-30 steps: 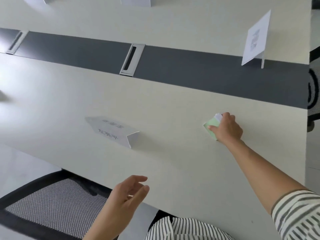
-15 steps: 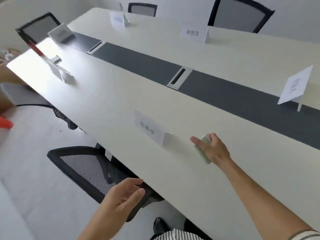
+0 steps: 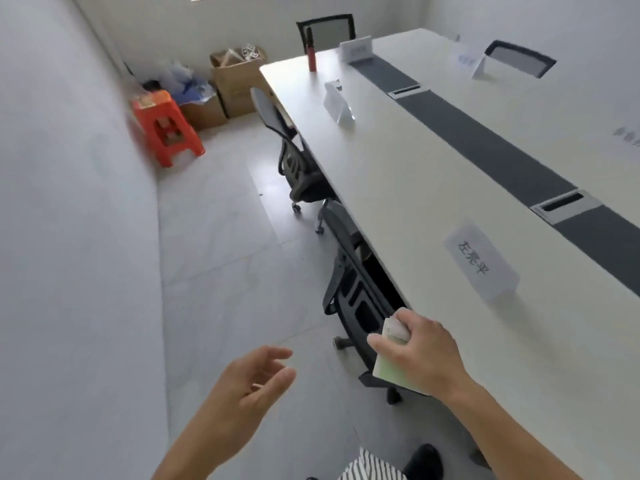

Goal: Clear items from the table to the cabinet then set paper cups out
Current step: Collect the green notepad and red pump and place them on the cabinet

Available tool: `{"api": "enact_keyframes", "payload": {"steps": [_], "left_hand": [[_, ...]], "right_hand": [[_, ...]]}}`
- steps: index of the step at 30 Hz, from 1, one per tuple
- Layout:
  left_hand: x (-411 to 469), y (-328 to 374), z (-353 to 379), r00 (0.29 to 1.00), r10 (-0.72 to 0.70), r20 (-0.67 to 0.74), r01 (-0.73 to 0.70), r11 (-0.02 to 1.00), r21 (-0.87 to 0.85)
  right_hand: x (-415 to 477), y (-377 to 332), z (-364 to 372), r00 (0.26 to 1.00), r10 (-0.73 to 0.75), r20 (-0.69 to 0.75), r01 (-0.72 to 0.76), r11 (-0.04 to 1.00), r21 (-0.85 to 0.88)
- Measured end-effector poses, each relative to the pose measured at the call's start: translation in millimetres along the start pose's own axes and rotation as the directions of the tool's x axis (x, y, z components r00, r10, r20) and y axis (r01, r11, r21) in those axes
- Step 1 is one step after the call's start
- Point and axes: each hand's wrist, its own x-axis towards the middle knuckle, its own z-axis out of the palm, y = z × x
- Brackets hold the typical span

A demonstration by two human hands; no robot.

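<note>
Two hands in view, one loaded. Right hand (image 3: 420, 351) is closed around a pale green tissue pack (image 3: 394, 368), fingers (image 3: 382, 344) wrapped over its top, a tuft of white tissue showing at the upper end. Pack is lifted clear of the tabletop (image 3: 408, 174), held just past the near edge, above the black office chair (image 3: 360, 299). Left hand (image 3: 256, 379) is empty, fingers spread and loosely curled, hanging over the floor (image 3: 221, 237), well apart from the pack.

Handling judgement: pack looks light and soft, a thin film wrap that will dent under pressure; likely a bit slick. Grip across the broad faces, as held, seems sound. Squeezing near the open tuft end could pull tissue loose, so mid-body hold is safer. One hand should be enough.

Remaining on the tabletop: a red bottle (image 3: 312, 53) near the far end, a small blurred item beside the second name card (image 3: 336, 105), plus the nearest name card (image 3: 479, 263). Cabinet not in view; paper cups not in view. Clearing stage appears early.
</note>
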Motion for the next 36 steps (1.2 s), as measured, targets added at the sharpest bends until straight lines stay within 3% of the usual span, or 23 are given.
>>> {"api": "enact_keyframes", "payload": {"steps": [5, 9, 18, 27, 32, 36], "left_hand": [[-29.9, -71.1, -71.3, 0.981, -0.138, -0.137, 0.125, 0.987, -0.101], [-21.8, -99.8, -106.2, 0.965, -0.208, -0.161, 0.182, 0.969, -0.166], [106.5, -109.5, -191.8, 0.952, -0.238, -0.194, 0.204, 0.962, -0.183], [256.9, -70.7, -301.7, 0.97, -0.162, -0.183, 0.124, 0.971, -0.203], [347.2, -90.0, -364.3, 0.978, -0.17, -0.122, 0.147, 0.973, -0.178], [430.1, -104.4, -439.2, 0.974, -0.166, -0.155, 0.136, 0.973, -0.185]], "right_hand": [[-5.3, -61.9, 70.3, 0.958, -0.127, 0.256, 0.159, 0.981, -0.112], [18.3, -90.9, 99.6, 0.919, -0.163, 0.36, 0.235, 0.958, -0.167], [167.9, -161.9, 137.5, 0.927, -0.197, 0.32, 0.278, 0.932, -0.232], [331.4, -269.4, 144.3, 0.919, -0.246, 0.309, 0.319, 0.924, -0.213], [419.9, -310.1, 173.1, 0.938, -0.203, 0.28, 0.277, 0.926, -0.257], [496.0, -363.0, 206.6, 0.95, -0.151, 0.275, 0.233, 0.927, -0.294]]}}
